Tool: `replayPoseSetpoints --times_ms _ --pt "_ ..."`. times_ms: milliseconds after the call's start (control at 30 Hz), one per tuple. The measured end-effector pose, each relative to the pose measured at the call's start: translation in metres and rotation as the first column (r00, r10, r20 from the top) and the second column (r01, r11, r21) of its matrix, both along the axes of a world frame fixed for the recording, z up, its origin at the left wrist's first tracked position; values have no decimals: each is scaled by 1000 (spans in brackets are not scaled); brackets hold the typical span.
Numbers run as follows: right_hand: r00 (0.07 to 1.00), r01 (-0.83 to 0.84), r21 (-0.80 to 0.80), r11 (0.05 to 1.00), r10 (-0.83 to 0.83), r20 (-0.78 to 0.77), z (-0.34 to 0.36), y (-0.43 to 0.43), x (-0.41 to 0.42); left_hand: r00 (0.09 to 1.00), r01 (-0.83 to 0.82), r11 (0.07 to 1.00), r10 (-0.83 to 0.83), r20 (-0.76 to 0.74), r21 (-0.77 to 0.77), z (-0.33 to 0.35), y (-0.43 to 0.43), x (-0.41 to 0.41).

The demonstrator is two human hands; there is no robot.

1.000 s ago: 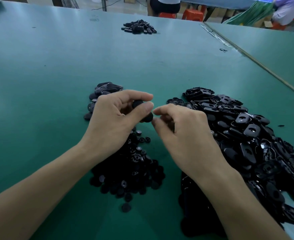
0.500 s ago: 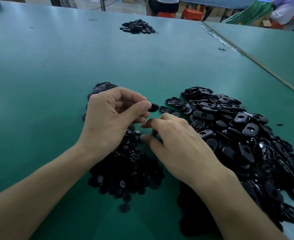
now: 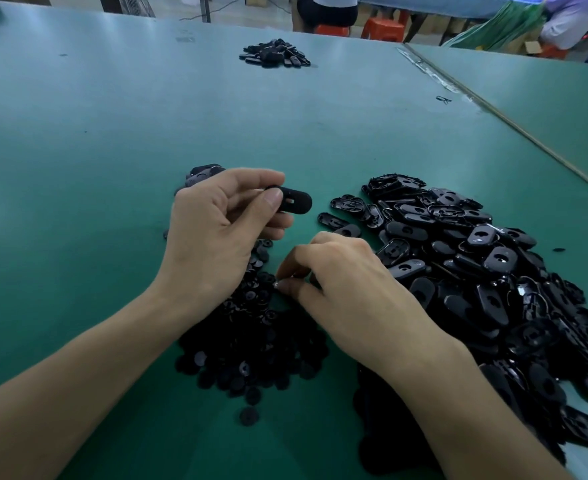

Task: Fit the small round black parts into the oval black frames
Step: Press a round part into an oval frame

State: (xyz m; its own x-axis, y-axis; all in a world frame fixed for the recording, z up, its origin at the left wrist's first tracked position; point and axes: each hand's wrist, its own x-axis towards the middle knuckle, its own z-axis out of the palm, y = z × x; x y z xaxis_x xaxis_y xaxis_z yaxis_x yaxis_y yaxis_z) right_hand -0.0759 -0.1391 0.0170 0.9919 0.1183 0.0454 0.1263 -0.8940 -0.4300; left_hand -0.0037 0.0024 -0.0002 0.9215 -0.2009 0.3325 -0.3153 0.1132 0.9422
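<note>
My left hand [image 3: 213, 230] holds one oval black frame [image 3: 294, 201] between thumb and fingers, a little above the green table. Below it my right hand [image 3: 348, 289] is down on the heap of small round black parts [image 3: 251, 344], thumb and forefinger pinched together at the heap's top; what they hold is too small to see. A large heap of oval black frames [image 3: 486, 278] lies to the right of both hands. A few dark pieces [image 3: 202, 173] peek out behind my left hand.
A small pile of black pieces [image 3: 275, 53] lies far back on the green table [image 3: 112, 133]. A seam [image 3: 514, 126] separates a second table at the right. People and orange stools [image 3: 382, 27] stand beyond the far edge.
My right hand has dropped from beside the left hand down to the heap of round parts. The left hand has turned so the oval frame now sticks out to the right.
</note>
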Motion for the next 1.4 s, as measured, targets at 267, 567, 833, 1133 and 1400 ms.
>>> replayPoseSetpoints --times_ms 267,567,833,1133,1400 --pt "999 33 112 993 -32 -12 -3 -2 3 1000 -6 1000 6 10 8 -1 1 1" --pt "999 23 87 996 -20 -31 1 -1 0 1000 -18 1000 18 9 -3 -3 2 3" --pt "999 -33 26 999 34 -12 3 4 -1 999 -36 999 36 25 2 -3 2 2" --pt "993 5 269 963 -37 115 3 -4 1 985 -170 985 169 32 29 -5 5 7" --pt "982 28 273 962 -78 174 -1 -6 2 984 -175 984 174 35 41 -5 5 8"
